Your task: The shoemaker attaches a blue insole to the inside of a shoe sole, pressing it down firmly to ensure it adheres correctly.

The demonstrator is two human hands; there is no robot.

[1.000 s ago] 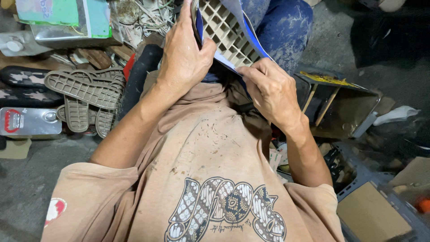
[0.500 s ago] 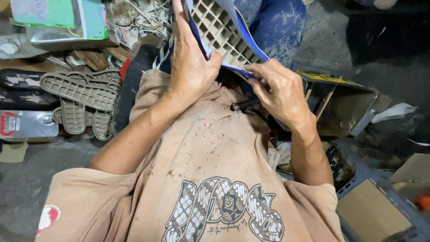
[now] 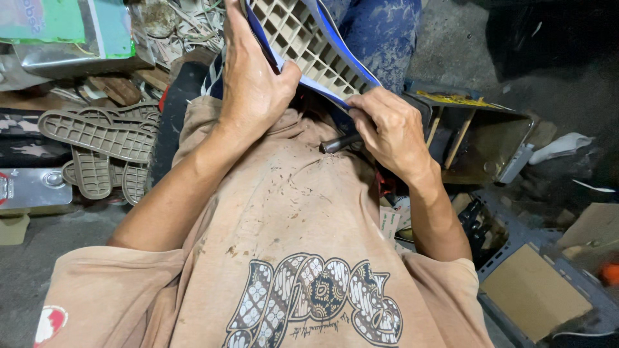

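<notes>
Up near the top of the view, the left hand (image 3: 255,84) clasps a beige shoe sole (image 3: 306,45) with a blue edge, fingers wrapped over its near side and the thumb pressed on the gridded inner face. The sole's long axis runs on a slant from upper left to lower right, its lower end pointing toward the right hand (image 3: 390,132) and its upper end cut off by the top edge. The grid of square cells faces up toward the camera. The right hand has its fingers curled shut around a dark-handled tool (image 3: 340,143), whose handle end sticks out to the left, low across the chest; the working end is hidden under the fingers, right at the sole's lower blue rim. Both hands sit above a stained tan shirt (image 3: 290,232).

To the left, on the floor, lie several ribbed tan outsoles (image 3: 97,138), stacked and overlapping. To the right of the right hand stands an open, grimy metal box (image 3: 480,142) with sticks leaning inside it. Lower right lies a flat piece of cardboard (image 3: 532,290).
</notes>
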